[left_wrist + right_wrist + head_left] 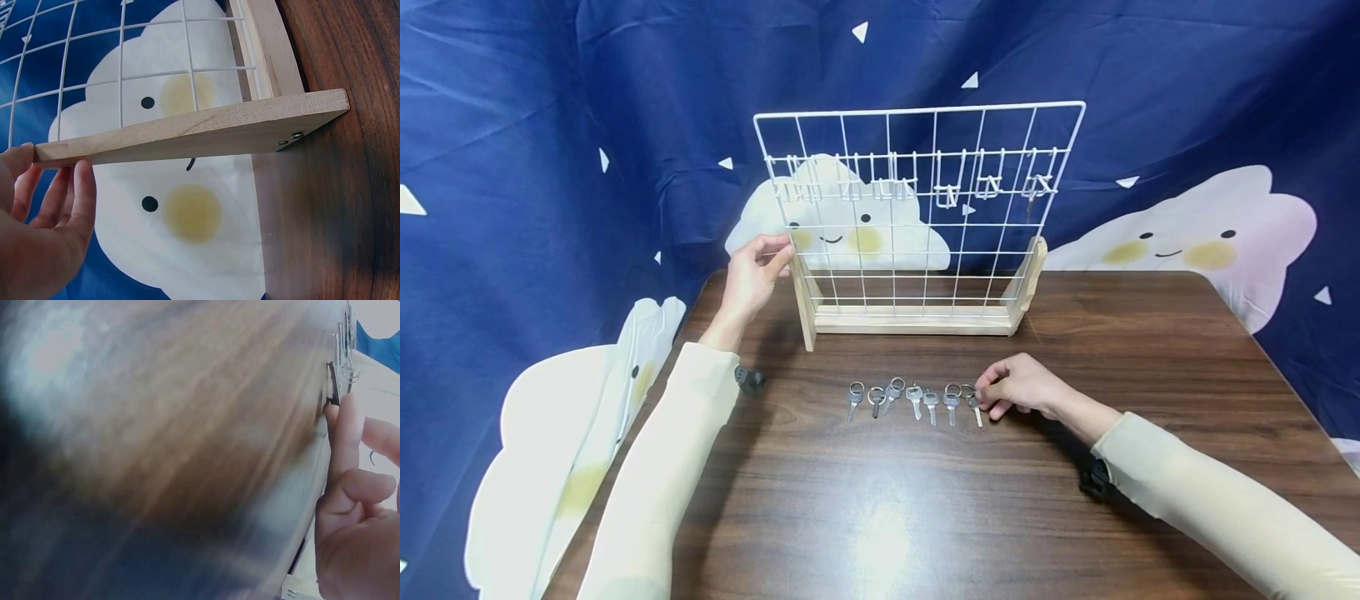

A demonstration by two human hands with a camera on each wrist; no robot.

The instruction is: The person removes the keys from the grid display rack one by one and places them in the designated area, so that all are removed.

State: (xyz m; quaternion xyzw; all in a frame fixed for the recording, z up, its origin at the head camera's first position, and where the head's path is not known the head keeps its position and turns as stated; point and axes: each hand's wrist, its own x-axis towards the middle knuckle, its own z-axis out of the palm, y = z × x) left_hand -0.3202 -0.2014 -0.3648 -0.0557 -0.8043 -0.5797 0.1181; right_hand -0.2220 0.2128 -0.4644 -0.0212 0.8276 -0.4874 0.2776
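Observation:
My left hand [752,279] holds the left wooden upright of a white wire grid rack [914,321]. In the left wrist view, the thumb lies on one side of the upright [187,131] and the fingers on the other. Several silver keys with rings lie in a row on the table in front of the rack. At the right end of that row, my right hand [1022,385] pinches a key [976,410] at its ring end. The right wrist view shows fingertips at a key [333,384] close to the tabletop; the exact grip is partly hidden.
White wire hooks [947,196] hang along the upper part of the grid. Something small and brownish dangles near the far-right hook, too small to identify. Behind the brown wooden table [880,492] hangs a blue curtain [662,83] with cloud prints.

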